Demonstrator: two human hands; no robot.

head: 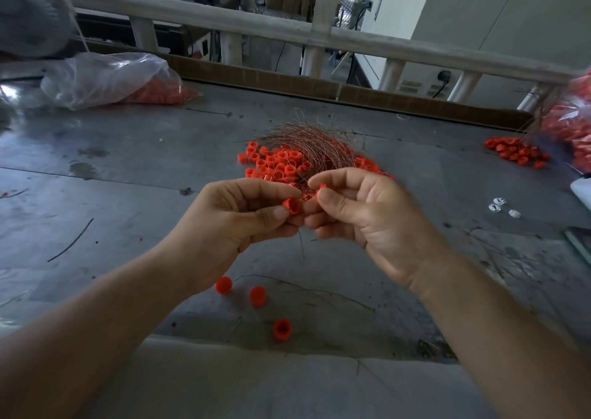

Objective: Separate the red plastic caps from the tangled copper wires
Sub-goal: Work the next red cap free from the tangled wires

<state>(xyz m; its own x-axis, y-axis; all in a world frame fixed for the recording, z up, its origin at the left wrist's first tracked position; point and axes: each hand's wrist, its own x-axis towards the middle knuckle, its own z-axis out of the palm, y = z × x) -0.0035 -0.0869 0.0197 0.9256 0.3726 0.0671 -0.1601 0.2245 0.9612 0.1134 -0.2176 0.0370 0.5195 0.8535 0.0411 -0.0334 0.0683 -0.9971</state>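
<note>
"Question for you: which step is this?"

"Working one free, I'd say. The left hand (pixel 243 217) pinches a red cap (pixel 292 206) between thumb and fingers. The right hand (pixel 361 217) pinches a smaller red piece (pixel 320 188) just beside it, maybe another cap. Both grips are narrow, held up above the counter (pixel 128 162)."

"And the wire?"

"I can't make out a strand between them. The copper tangle (pixel 310 145) lies behind the hands, on the heap of red caps (pixel 275 162)."

"Next?"

"Probably draw the hands apart until the wire slips out, then drop the cap by the three loose caps (pixel 257 295) nearer us. It wants a straight pull, or the wire could snag."
</note>
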